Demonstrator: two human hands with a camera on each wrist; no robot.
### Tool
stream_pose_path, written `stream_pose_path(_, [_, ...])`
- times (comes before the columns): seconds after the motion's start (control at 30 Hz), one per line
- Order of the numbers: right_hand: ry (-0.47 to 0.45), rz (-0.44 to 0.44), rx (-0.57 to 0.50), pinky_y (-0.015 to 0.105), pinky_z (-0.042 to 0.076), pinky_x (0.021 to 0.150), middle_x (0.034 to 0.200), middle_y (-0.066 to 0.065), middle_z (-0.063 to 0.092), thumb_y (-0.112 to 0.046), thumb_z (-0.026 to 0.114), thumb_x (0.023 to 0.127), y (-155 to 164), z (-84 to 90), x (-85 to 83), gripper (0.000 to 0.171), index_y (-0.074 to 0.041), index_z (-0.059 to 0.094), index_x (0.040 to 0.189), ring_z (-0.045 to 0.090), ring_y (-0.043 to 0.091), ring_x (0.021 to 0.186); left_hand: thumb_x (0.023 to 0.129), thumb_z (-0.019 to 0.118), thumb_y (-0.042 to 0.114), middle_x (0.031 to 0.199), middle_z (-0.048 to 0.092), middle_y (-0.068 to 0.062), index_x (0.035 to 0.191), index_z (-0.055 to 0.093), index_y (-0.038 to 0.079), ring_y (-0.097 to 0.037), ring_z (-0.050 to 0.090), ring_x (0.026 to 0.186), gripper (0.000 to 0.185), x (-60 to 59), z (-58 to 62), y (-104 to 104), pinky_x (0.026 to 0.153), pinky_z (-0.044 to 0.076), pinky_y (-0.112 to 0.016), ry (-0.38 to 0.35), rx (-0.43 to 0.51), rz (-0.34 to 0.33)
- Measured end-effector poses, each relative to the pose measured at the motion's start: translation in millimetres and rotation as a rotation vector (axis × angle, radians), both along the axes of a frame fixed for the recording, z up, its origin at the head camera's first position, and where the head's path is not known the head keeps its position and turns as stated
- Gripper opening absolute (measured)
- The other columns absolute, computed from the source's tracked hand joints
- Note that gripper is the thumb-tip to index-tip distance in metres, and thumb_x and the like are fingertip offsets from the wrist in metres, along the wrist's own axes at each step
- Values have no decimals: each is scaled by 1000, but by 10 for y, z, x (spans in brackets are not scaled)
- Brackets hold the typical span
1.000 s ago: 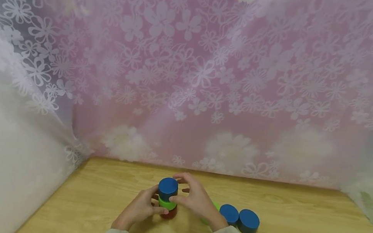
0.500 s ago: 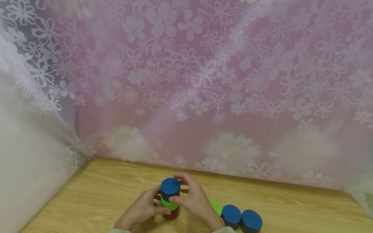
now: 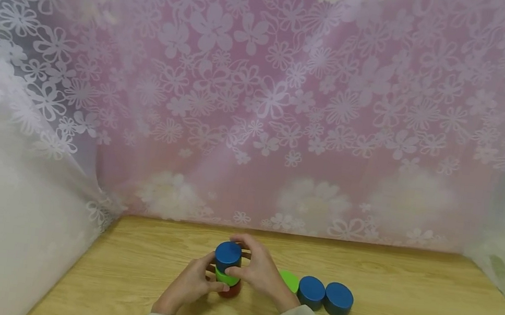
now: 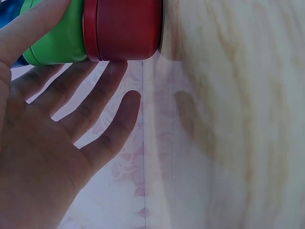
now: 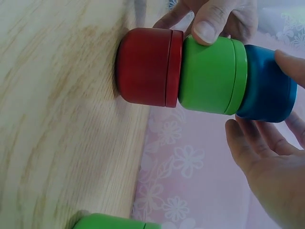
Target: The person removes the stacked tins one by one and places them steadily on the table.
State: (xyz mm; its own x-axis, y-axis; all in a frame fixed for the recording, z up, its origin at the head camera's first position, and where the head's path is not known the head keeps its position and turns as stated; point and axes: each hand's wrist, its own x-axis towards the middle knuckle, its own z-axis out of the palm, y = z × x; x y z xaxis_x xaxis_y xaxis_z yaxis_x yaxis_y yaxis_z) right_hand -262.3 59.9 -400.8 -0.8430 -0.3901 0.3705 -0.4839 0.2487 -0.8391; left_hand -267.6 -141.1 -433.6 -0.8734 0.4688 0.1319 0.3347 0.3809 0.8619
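A small red lidded tin (image 5: 145, 67) stands upright on the wooden table, with a green tin (image 5: 209, 76) stacked on it and a blue tin (image 5: 267, 88) on top. My left hand (image 3: 191, 280) holds the stack from the left, its thumb on the green tin and its fingers behind. From the right, my right hand (image 3: 262, 271) grips the blue tin between thumb and fingers. In the right wrist view the blue tin sits slightly off line from the green one. The left wrist view cuts off most of the blue tin.
Right of the stack, a second green tin (image 3: 288, 281) and two more blue tins, a nearer-middle one (image 3: 311, 291) and a rightmost one (image 3: 338, 298), stand in a row. A pink flowered curtain (image 3: 284, 130) hangs along the table's back edge, with pale cloth at both sides.
My right hand and forearm have shifted slightly left against the blue tin, so more of the loose green tin shows. The left hand and the stack hold nearly still.
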Motion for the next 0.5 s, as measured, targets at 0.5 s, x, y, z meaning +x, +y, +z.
stream_pose_path(0.5, [71,-5,-22,52,52,97,130,20,59,2,80,86,44,-18,10,34,0,67,117,58,43,120,87,82,10,124,63,-15,143,50,-3,-35,65,107,65,7,-10,1,90,55,-54,-10,21,-3])
